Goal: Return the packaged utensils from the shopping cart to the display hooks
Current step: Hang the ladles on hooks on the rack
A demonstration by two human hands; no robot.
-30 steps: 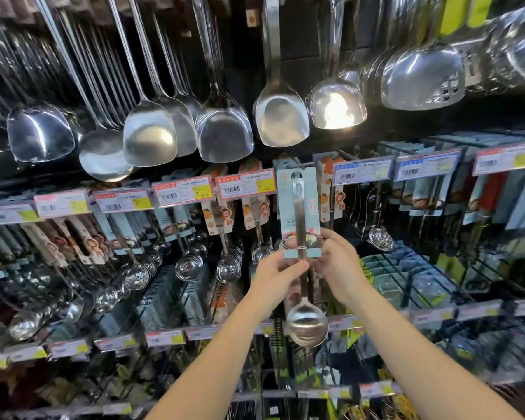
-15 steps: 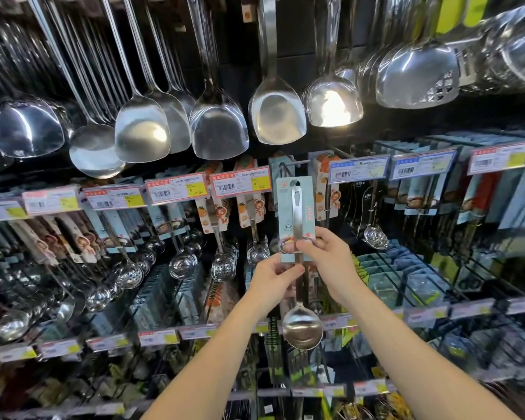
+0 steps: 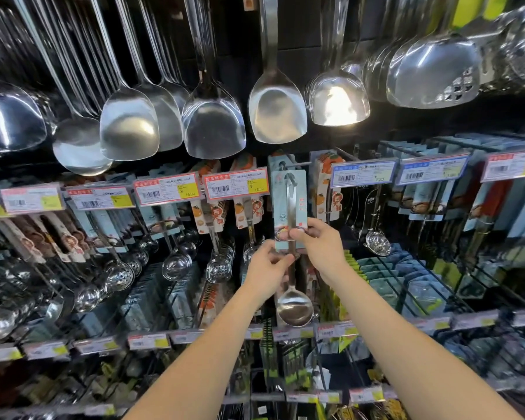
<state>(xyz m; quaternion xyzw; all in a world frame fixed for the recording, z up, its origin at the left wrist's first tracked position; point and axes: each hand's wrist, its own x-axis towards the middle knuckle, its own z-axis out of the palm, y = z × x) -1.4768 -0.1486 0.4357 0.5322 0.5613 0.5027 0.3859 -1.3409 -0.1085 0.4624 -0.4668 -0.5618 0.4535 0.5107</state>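
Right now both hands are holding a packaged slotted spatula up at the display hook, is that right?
Not quite. The head view shows a packaged ladle with a round, solid bowl, not a slotted spatula. The left hand and the right hand do hold it up at the display hook.

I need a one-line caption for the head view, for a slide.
Left hand and right hand hold a packaged ladle at a display hook, below hanging steel spatulas.

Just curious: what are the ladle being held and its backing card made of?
Ladle: probably polished stainless steel, its bowl mirror-bright with reflections. Backing card: seemingly matte printed cardboard, pale blue, flat, with a punched hang hole; possibly plastic-coated.
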